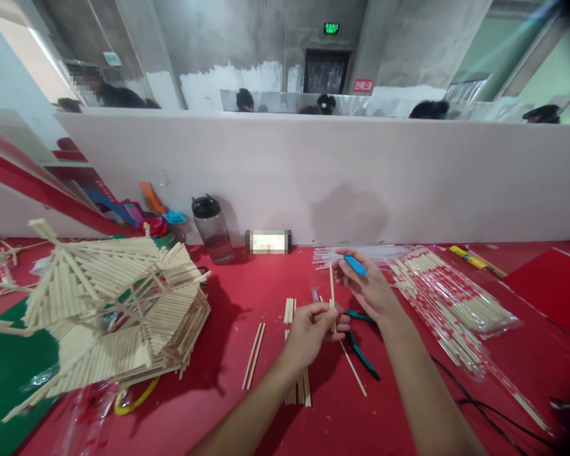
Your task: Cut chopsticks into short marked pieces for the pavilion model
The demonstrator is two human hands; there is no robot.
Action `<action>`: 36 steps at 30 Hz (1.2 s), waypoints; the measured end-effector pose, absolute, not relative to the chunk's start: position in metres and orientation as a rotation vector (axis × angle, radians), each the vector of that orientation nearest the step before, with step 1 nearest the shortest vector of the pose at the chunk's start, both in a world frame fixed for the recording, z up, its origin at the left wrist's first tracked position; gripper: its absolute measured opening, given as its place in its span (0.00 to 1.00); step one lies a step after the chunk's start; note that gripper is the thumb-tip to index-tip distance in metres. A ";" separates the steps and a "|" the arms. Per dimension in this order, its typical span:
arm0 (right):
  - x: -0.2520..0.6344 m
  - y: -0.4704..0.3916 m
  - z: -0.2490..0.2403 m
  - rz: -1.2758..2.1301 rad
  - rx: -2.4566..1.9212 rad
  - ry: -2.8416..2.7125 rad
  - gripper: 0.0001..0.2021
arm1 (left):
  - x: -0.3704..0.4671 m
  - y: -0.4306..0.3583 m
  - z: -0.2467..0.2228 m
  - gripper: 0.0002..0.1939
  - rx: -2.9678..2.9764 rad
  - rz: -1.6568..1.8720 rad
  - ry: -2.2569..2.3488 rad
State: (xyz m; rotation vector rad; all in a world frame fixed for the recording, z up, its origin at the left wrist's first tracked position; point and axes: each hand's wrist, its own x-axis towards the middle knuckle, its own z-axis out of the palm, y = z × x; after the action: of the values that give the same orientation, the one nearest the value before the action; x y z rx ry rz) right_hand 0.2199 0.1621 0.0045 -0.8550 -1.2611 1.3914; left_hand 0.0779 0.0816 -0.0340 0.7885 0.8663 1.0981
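My left hand [316, 329] is closed on thin wooden sticks [333, 291], which stand roughly upright between its fingertips. Just above and to the right, my right hand [363, 282] is curled around a blue tool [355, 265], its fingertips near the top of the sticks. Pliers with dark green handles [362, 356] lie on the red table under and beside my hands. Short sticks [291, 310] are lined up left of my left hand, and more [304, 387] lie partly hidden below my left forearm. Two loose sticks [253, 356] rest farther left.
A model built of wooden sticks [123, 310] fills the left side of the red table [209, 418]. Behind it stands a bottle [213, 231]. Bagged sticks [456, 291], a yellow tube [465, 256] and black cables [479, 405] lie right. People's heads show beyond the white partition [275, 171].
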 end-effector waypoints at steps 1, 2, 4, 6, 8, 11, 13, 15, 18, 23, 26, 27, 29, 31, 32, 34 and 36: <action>0.221 0.161 0.005 1.425 -0.865 -1.287 0.18 | 0.080 0.080 -0.035 0.24 0.792 1.109 0.861; 0.222 0.159 0.005 1.470 -0.872 -1.322 0.17 | 0.082 0.079 -0.036 0.23 0.797 1.122 0.857; 0.225 0.157 0.007 1.546 -0.876 -1.417 0.17 | 0.084 0.078 -0.038 0.22 0.806 1.151 0.858; 0.228 0.154 0.010 1.554 -0.905 -1.533 0.17 | 0.083 0.080 -0.041 0.21 0.823 1.173 0.875; 0.229 0.153 0.013 1.518 -0.943 -1.655 0.17 | 0.081 0.082 -0.044 0.21 0.851 1.175 0.893; 0.229 0.153 0.016 1.485 -0.944 -1.807 0.16 | 0.078 0.086 -0.047 0.21 0.886 1.174 0.913; 0.228 0.154 0.015 1.465 -0.921 -1.862 0.17 | 0.076 0.087 -0.046 0.21 0.887 1.175 0.935; 0.227 0.156 0.014 1.430 -0.909 -1.896 0.18 | 0.074 0.089 -0.044 0.22 0.885 1.171 0.949; 0.225 0.156 0.012 1.348 -0.892 -1.980 0.17 | 0.068 0.091 -0.041 0.23 0.904 1.172 0.958; 0.219 0.155 0.012 1.180 -0.896 -2.049 0.13 | 0.058 0.094 -0.038 0.23 0.976 1.139 0.974; 0.214 0.154 0.010 1.153 -0.880 -2.019 0.15 | 0.051 0.097 -0.035 0.22 1.027 1.123 0.988; 0.213 0.154 0.009 1.148 -0.869 -2.008 0.16 | 0.049 0.097 -0.032 0.22 1.062 1.110 1.000; 0.212 0.154 0.008 1.144 -0.850 -1.992 0.17 | 0.043 0.097 -0.026 0.21 1.168 1.077 1.038; 0.211 0.154 0.007 1.130 -0.844 -1.987 0.17 | 0.035 0.093 -0.019 0.20 1.321 1.046 1.099; 0.211 0.154 0.007 1.118 -0.844 -1.992 0.17 | 0.030 0.089 -0.016 0.19 1.399 1.038 1.137; 0.210 0.154 0.008 1.096 -0.842 -2.014 0.17 | 0.018 0.073 -0.014 0.18 1.510 1.026 1.233; 0.210 0.153 0.008 1.095 -0.831 -2.035 0.17 | 0.002 0.048 -0.018 0.17 1.535 1.014 1.387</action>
State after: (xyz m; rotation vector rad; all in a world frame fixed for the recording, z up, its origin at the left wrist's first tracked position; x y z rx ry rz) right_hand 0.2101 0.1527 0.0083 -0.8307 -2.0352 1.0951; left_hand 0.0020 0.0476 -0.0177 1.5349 1.3871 1.0144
